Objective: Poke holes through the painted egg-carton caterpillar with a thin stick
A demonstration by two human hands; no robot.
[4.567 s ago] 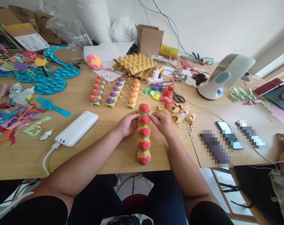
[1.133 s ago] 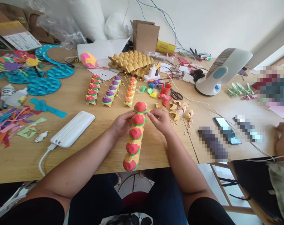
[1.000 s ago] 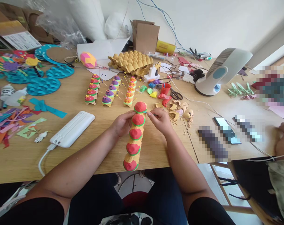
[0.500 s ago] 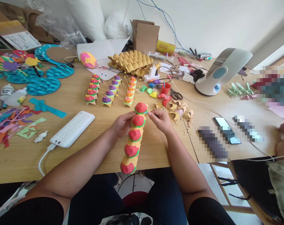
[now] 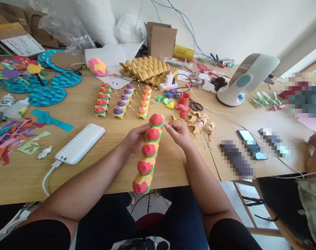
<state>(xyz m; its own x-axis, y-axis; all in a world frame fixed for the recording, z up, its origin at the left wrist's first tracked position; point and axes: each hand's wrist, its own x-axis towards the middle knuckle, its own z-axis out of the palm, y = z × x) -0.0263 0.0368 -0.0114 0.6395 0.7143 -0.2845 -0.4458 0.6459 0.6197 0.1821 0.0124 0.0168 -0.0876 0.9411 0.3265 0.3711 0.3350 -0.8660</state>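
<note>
An egg-carton caterpillar [image 5: 148, 152] with red humps ringed in green lies tilted, its near end over the table edge. My left hand [image 5: 135, 137] grips its far part from the left. My right hand [image 5: 179, 133] is pinched just right of the top hump, its fingertips holding something small and thin that I cannot make out. Three smaller finished caterpillars [image 5: 122, 100] stand in rows just beyond.
A white power bank [image 5: 80, 143] lies to the left, paper scraps [image 5: 9, 133] and teal discs [image 5: 47, 95] farther left. Egg trays [image 5: 144, 69], red cup [image 5: 184, 99], scissors [image 5: 196, 105], carton bits [image 5: 202, 122], a fan [image 5: 248, 80], phones [image 5: 251, 149]. Another person's hand [image 5: 315, 152] rests far right.
The caterpillar's near end has swung left and down past the table edge. Both hands stay on its far end, almost unmoved.
</note>
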